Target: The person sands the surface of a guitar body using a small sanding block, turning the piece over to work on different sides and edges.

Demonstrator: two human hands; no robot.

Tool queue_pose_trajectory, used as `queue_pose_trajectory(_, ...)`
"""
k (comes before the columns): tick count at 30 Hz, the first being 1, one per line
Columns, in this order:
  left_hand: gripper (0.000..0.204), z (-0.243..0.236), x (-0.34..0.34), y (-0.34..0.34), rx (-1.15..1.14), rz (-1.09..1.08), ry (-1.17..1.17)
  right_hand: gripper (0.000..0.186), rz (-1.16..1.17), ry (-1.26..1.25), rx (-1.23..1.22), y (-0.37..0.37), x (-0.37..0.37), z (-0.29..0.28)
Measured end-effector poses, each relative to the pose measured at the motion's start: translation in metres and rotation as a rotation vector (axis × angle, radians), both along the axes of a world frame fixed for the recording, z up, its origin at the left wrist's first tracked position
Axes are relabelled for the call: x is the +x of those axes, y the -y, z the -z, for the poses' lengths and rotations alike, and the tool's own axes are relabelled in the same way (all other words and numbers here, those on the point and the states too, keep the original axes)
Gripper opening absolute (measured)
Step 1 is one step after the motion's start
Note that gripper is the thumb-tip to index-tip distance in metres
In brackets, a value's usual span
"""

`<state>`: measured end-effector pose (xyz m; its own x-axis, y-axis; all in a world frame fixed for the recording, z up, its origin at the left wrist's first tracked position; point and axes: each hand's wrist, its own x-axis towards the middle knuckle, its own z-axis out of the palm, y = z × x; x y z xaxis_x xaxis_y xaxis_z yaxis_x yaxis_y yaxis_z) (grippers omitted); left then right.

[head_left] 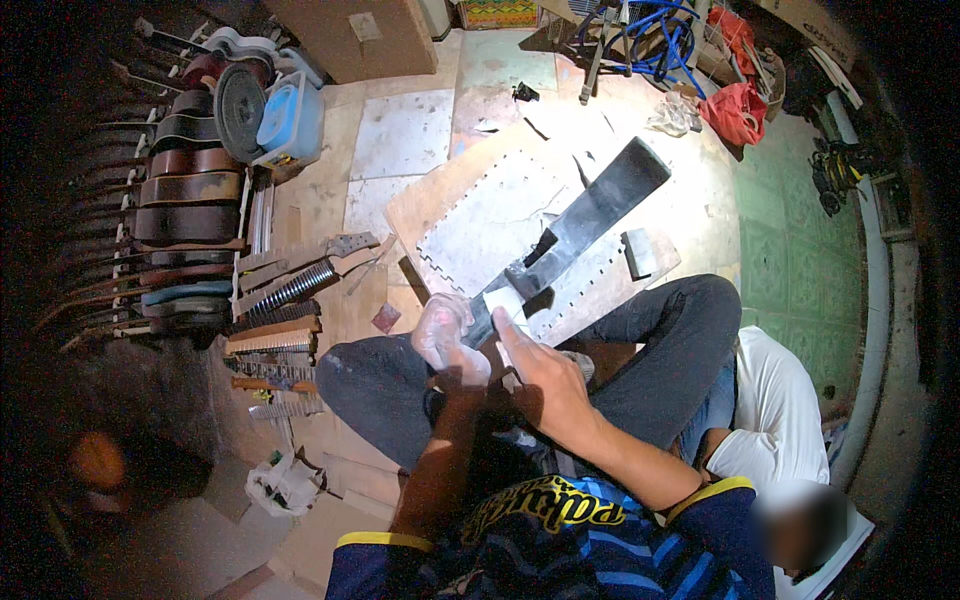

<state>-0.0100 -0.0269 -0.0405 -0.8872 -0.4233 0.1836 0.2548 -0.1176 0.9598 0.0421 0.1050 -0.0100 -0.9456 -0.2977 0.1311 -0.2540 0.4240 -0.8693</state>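
A long dark grey, dusty board-like piece (600, 205) slants from my lap toward the far right, with a dark notch near its middle. My left hand (445, 332), whitened with dust, is closed round its near end. A small white sheet, perhaps sandpaper (502, 299), lies against the piece's side under the fingers of my right hand (543, 375). That hand is closed on the sheet, its thumb hidden. Beneath the far part of the piece is a pale board (470, 225) with dark marks along its edges. A small grey block (637, 255) rests on the board's right side.
Several guitar bodies (188, 190) stand in a row at the left, beside a clear bin (290, 120) with a blue thing in it. Guitar necks (275, 345) lie left of my knee. A red bag (735, 112) sits far right. Another person in a white shirt (780, 410) is close at my right.
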Motion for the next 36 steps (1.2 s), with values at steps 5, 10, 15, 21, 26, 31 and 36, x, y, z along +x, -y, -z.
queue_pose_trajectory(5,0.040,0.016,0.015,0.002,0.100,0.114,0.057,0.076,-0.056,0.123,0.052,0.004,-0.022,0.002)
queue_pose_trajectory(10,0.067,0.103,0.032,0.050,0.064,0.499,0.106,0.071,0.000,0.158,0.063,0.005,-0.018,-0.001)
queue_pose_trajectory(15,0.041,0.075,-0.012,0.066,0.438,0.519,-0.256,0.070,0.000,0.146,0.042,0.004,-0.024,0.000)
queue_pose_trajectory(21,0.046,0.072,0.012,0.024,0.298,0.077,0.035,0.080,0.050,0.000,-0.018,0.013,-0.019,0.003)
queue_pose_trajectory(26,0.049,0.108,0.028,0.053,0.061,0.526,-0.077,0.079,0.034,0.167,0.076,0.010,-0.023,0.006)
queue_pose_trajectory(31,0.053,0.081,0.027,0.026,0.424,0.424,-0.044,0.080,0.070,0.191,0.114,0.007,-0.018,-0.002)
queue_pose_trajectory(36,0.056,0.050,0.018,0.007,0.499,0.395,-0.071,0.077,0.104,0.098,0.071,0.006,-0.004,0.011)
